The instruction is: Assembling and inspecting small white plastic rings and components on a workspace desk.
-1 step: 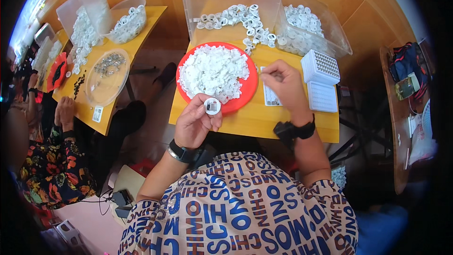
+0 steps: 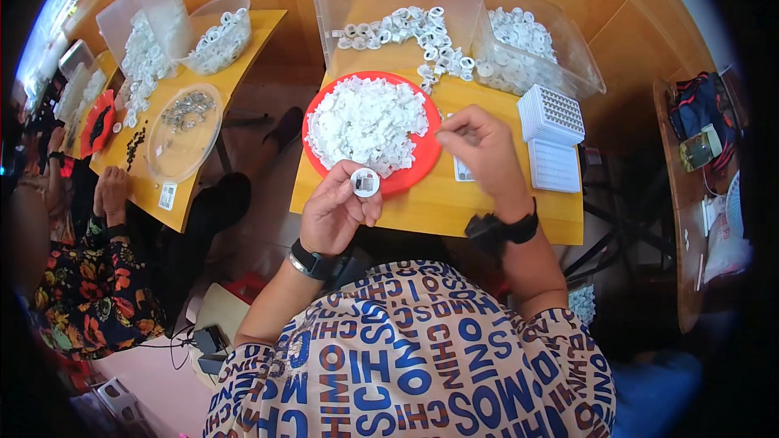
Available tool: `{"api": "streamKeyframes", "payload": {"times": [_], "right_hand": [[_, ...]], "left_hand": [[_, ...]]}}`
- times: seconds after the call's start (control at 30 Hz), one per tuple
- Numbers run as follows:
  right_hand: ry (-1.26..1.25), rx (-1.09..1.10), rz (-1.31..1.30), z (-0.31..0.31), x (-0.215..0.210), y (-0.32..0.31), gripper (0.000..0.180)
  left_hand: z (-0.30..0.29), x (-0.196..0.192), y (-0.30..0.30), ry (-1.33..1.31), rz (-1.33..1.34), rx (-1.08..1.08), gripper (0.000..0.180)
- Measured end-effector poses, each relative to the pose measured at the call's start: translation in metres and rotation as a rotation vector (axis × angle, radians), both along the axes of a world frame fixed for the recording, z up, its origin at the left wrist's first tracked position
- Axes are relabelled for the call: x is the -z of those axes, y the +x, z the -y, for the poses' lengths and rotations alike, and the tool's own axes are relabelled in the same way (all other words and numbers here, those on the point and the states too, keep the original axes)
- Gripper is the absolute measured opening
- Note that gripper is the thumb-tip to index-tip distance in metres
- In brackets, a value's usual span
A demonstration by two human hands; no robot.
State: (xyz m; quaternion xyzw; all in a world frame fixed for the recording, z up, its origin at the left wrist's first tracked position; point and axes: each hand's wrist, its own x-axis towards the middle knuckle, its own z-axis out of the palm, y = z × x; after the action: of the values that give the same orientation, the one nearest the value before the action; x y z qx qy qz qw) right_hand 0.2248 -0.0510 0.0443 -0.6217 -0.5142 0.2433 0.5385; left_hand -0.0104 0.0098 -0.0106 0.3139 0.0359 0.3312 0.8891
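At the near edge of the red tray (image 2: 426, 158), the left hand (image 2: 331, 215) grips a round white part (image 2: 366, 183), probably light, rigid; hold its rim. The right hand (image 2: 488, 148): fingers curled, contents indiscernible.

The round piece (image 2: 365, 183) and red plate (image 2: 425, 159) look like plastic, the tabletop (image 2: 410, 216) smooth, the shirt (image 2: 414, 357) matt cloth.

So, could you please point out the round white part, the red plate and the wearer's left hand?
Round white part (image 2: 366, 183): head view, on its centre.
Red plate (image 2: 424, 159): head view, bare area near its right rim.
Wearer's left hand (image 2: 331, 211): head view, middle of the hand.
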Motion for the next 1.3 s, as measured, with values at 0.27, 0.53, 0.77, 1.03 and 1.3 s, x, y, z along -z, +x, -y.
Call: {"api": "streamKeyframes", "payload": {"times": [0.27, 0.53, 0.77, 1.03, 1.3], "right_hand": [[0.188, -0.253, 0.264, 0.007, -0.017, -0.070, 0.009], [0.215, -0.322, 0.637, 0.008, -0.009, -0.073, 0.013], [0.177, -0.361, 0.717, 0.010, -0.010, -0.074, 0.012], [-0.183, -0.514, 0.121, 0.000, 0.000, -0.052, 0.011], [-0.215, -0.483, -0.431, 0.003, 0.019, -0.036, 0.012]], "left_hand": [[0.003, -0.004, -0.002, 0.008, -0.130, -0.071, 0.025], [0.009, -0.004, -0.001, 0.097, -0.305, -0.116, 0.022], [0.015, -0.006, -0.003, 0.213, -0.481, -0.150, 0.021], [0.017, -0.004, -0.002, 0.166, -0.432, -0.051, 0.021], [0.009, 0.006, 0.001, 0.003, -0.151, -0.008, 0.023]]}}
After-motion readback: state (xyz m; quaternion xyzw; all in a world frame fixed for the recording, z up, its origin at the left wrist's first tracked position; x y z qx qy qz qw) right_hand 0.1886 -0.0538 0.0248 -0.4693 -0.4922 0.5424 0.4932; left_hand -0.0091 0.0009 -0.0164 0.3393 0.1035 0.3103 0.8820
